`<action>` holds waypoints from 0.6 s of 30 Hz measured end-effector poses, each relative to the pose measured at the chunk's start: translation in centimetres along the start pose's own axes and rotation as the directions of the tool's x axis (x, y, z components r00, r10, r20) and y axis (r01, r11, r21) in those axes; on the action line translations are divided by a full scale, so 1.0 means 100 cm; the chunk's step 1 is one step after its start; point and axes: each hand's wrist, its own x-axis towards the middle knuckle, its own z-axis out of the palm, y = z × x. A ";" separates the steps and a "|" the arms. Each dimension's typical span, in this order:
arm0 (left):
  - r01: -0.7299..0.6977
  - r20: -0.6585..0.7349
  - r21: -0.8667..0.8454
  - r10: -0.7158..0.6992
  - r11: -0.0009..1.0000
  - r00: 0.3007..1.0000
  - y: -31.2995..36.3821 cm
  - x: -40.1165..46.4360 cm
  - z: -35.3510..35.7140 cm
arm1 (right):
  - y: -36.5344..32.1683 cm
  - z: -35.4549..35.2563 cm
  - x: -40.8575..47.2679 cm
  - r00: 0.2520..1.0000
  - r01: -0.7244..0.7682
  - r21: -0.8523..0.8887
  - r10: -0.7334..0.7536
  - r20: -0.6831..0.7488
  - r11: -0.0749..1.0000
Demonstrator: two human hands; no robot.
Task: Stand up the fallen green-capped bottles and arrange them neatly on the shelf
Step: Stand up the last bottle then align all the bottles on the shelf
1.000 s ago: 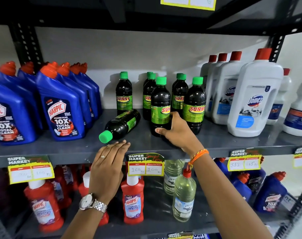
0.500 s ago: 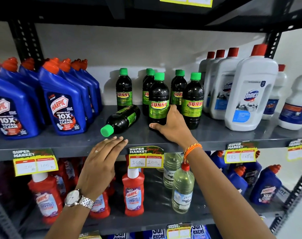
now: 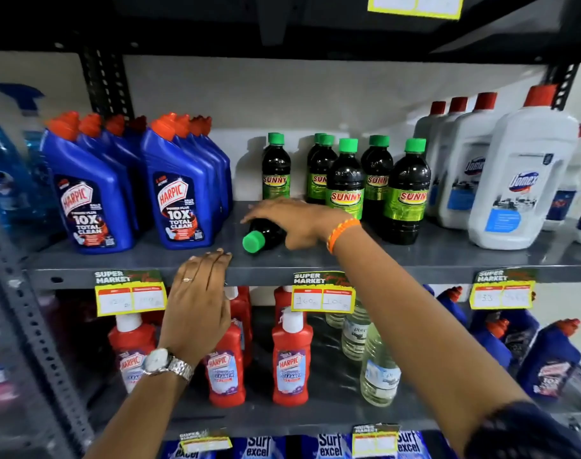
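One dark green-capped Sunny bottle [image 3: 266, 234] lies on its side on the grey shelf [image 3: 448, 258], cap pointing at me near the front edge. My right hand [image 3: 297, 220] covers its body, fingers over the top and thumb underneath. Behind it, several more Sunny bottles stand upright, among them a lone one at the left [image 3: 276, 175] and two in front [image 3: 345, 188] [image 3: 405, 193]. My left hand [image 3: 199, 293] rests flat on the shelf's front lip, fingers together, holding nothing.
Blue Harpic bottles [image 3: 90, 197] crowd the shelf to the left, and white Domex bottles [image 3: 521, 180] stand to the right. Yellow price tags [image 3: 322, 298] hang on the lip. The lower shelf holds red Harpic bottles [image 3: 290, 362] and clear bottles [image 3: 380, 369].
My right hand left the upright front bottle and moved left onto the fallen bottle. My left hand stayed at the shelf edge. The camera shifted.
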 end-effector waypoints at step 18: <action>0.001 0.013 0.002 -0.001 1.000 1.000 -0.003 -0.002 0.004 | 0.007 -0.018 0.015 0.756 -0.065 0.715 0.502 -0.420 0.696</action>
